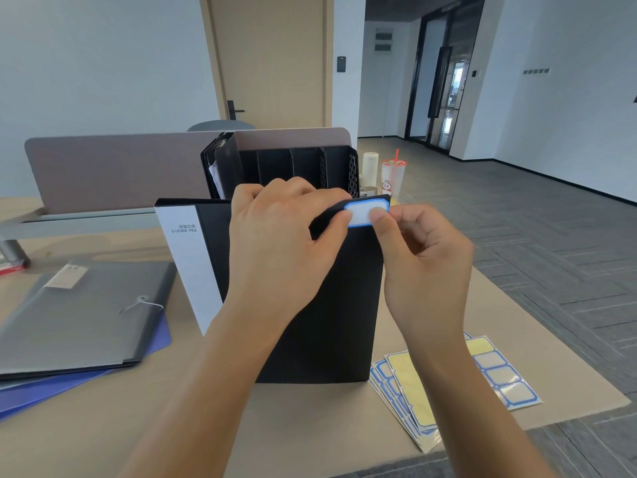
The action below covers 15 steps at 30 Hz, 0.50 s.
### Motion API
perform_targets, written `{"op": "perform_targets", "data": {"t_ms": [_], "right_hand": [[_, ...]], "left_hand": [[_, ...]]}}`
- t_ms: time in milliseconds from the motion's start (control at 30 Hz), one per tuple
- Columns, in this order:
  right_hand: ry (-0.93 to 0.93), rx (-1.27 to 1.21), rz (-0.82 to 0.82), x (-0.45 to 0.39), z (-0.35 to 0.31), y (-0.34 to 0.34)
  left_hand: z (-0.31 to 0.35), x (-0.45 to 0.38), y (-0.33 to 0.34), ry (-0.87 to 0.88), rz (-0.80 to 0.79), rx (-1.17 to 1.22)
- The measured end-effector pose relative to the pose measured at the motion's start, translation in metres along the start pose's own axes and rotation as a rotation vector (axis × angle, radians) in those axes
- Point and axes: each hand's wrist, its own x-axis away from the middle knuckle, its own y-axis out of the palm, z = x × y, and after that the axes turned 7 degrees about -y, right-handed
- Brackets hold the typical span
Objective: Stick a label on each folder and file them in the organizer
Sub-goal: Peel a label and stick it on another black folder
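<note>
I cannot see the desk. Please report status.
Left hand grips folder top. Right hand presses label on its corner. Nothing in the way.

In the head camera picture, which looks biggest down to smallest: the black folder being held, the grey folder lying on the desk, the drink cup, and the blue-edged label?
1. Black folder, though it is nearest
2. Grey folder, nearly as large
3. Drink cup, farther back
4. Blue-edged label

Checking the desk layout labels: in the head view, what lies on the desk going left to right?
Grey string-tie folder lying on a blue folder → black lever-arch folder held upright by both hands, left hand, right hand → label sheets fanned on the desk.
</note>
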Motion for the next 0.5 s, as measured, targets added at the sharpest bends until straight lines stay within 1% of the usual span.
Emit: {"op": "perform_targets", "data": {"t_ms": [167, 500], "right_hand": [[-0.011, 0.057, 0.031, 0.0027, -0.0035, 0.0016], [-0.001, 0.053, 0.061, 0.0060, -0.0084, 0.0035]], "left_hand": [[0.0001, 0.0003, -0.0002, -0.005, 0.001, 0.003], [0.0015, 0.0013, -0.0013, -0.003, 0.000, 0.001]]}}
